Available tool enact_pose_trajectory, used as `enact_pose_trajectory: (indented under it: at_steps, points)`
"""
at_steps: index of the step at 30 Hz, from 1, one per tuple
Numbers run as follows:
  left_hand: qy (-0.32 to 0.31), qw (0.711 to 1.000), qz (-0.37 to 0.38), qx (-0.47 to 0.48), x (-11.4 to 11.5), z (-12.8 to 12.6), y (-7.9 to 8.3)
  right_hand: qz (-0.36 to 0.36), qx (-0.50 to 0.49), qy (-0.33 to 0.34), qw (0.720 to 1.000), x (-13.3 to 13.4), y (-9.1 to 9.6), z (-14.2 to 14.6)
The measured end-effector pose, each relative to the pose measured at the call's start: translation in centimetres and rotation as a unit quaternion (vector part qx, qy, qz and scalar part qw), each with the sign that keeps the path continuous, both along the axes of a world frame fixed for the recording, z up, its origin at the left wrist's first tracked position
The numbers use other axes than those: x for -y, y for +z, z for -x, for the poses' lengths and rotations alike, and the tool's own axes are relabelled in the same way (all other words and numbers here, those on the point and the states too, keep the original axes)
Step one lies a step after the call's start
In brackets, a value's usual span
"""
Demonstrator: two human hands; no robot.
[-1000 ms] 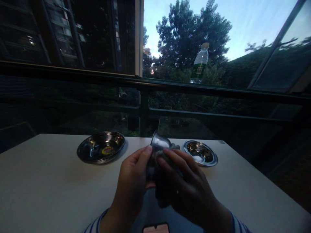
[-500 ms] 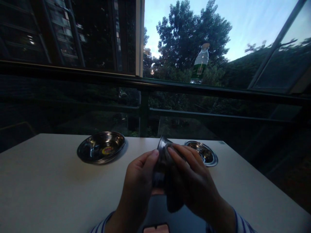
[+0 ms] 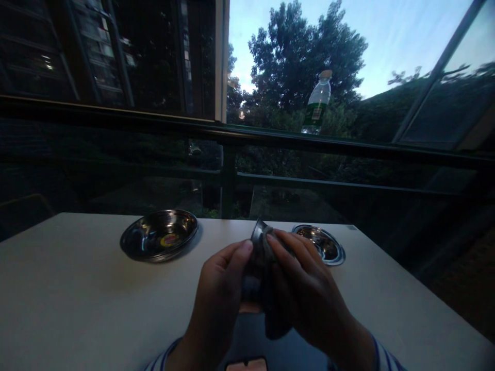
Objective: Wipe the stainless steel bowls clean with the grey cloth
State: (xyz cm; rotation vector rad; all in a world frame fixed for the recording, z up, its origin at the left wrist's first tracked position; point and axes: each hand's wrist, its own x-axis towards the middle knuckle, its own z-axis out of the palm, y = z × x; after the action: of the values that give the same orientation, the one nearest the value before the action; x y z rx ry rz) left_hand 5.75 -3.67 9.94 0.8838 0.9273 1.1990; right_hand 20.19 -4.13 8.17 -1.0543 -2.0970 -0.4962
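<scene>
A shiny metal bowl (image 3: 251, 281) is held on its side over the near part of the table, its rim towards the top. My left hand (image 3: 222, 288) grips it by the edge, thumb on the rim. On its other side, my right hand (image 3: 309, 288) is closed around a dark cloth (image 3: 276, 322) and presses it against the bowl near the rim. The cloth hangs down below the right palm. My hands hide much of the bowl.
On the white table (image 3: 85, 304), metal bowls (image 3: 150, 234), seemingly stacked, stand at left with a yellow sticker inside. Another metal bowl (image 3: 328, 250) sits behind my right hand. A blue-grey surface with a pinkish object (image 3: 247, 365) lies nearest me. A bottle (image 3: 317, 105) stands at the railing (image 3: 348, 147).
The hands keep almost the same pose on the bowl and the cloth. The view has shifted very slightly; the things on the table have not moved.
</scene>
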Motion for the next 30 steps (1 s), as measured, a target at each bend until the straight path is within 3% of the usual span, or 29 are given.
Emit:
enact_pose_trajectory:
  at_steps: [4, 11, 16, 22, 27, 30]
  points:
    - [0.023, 1.000, -0.017, 0.010, -0.28, 0.20, -0.02, -0.037, 0.045, 0.051, 0.997, 0.44, -0.29, 0.55]
    - [-0.004, 0.999, -0.032, -0.011, -0.37, -0.06, -0.26, 0.005, -0.015, -0.003, 1.000, -0.03, -0.08, 0.07]
    - [0.006, 0.999, -0.036, -0.006, -0.35, 0.21, -0.24, -0.027, 0.046, 0.050, 0.997, 0.36, -0.19, 0.49]
    - [-0.008, 0.996, -0.076, -0.037, -0.06, -0.16, -0.42, -0.002, -0.010, 0.007, 1.000, 0.03, 0.07, -0.14]
    - [0.007, 0.995, -0.093, -0.035, -0.21, 0.00, -0.38, -0.025, 0.041, 0.054, 0.997, 0.33, 0.01, 0.01]
    - [-0.005, 0.994, -0.101, -0.039, -0.06, -0.02, -0.40, -0.020, 0.018, 0.044, 0.999, 0.20, 0.03, -0.14]
